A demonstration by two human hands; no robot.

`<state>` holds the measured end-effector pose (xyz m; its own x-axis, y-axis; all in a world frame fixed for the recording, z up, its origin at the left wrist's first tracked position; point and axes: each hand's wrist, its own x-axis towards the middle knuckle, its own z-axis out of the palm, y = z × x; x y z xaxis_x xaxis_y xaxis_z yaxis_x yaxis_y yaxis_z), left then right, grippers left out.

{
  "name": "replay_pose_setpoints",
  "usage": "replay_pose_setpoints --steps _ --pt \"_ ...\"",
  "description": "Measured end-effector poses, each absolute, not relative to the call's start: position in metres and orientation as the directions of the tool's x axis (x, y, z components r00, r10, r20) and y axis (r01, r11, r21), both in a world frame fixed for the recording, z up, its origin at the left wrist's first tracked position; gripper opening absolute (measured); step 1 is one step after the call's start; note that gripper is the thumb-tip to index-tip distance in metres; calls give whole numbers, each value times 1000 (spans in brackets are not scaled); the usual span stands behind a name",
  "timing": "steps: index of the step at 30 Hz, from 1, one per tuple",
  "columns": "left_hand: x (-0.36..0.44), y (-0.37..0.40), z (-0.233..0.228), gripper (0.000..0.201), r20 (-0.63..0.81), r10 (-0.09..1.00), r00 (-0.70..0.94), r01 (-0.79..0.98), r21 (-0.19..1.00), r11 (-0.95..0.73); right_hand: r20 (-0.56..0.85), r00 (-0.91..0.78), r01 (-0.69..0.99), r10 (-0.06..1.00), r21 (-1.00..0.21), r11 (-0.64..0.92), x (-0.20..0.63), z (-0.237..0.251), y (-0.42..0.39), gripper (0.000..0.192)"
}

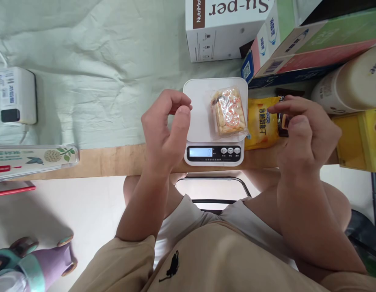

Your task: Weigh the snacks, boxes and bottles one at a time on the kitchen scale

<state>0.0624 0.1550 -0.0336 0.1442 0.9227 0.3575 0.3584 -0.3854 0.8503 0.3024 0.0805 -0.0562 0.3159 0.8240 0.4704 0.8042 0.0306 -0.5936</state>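
A white kitchen scale (pixel 197 121) stands at the table's front edge with its display (pixel 200 152) lit. On the right half of its platform lies a snack square (pixel 229 111) in a clear wrapper with orange print. My left hand (pixel 166 132) is at the scale's left edge, fingers loosely curled, a gap showing between thumb and fingers, with nothing in it. To the right, my right hand (pixel 306 132) hovers over the yellow soap packet (pixel 260 123), its index finger stretched out and thumb apart, also holding nothing. Part of a dark packet (pixel 282 121) shows behind that hand.
Behind the scale stand a white box (pixel 218 42) and a green-pink carton (pixel 316 48). A cream bottle (pixel 349 83) and a yellow box (pixel 358 142) are at right. A white adapter (pixel 19 95) and a patterned case (pixel 35 160) lie at left. The table edge runs below the scale.
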Motion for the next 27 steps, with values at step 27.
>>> replay_pose_setpoints --steps 27 --pt "61 148 -11 28 351 925 143 192 907 -374 289 51 895 956 -439 85 203 -24 85 41"
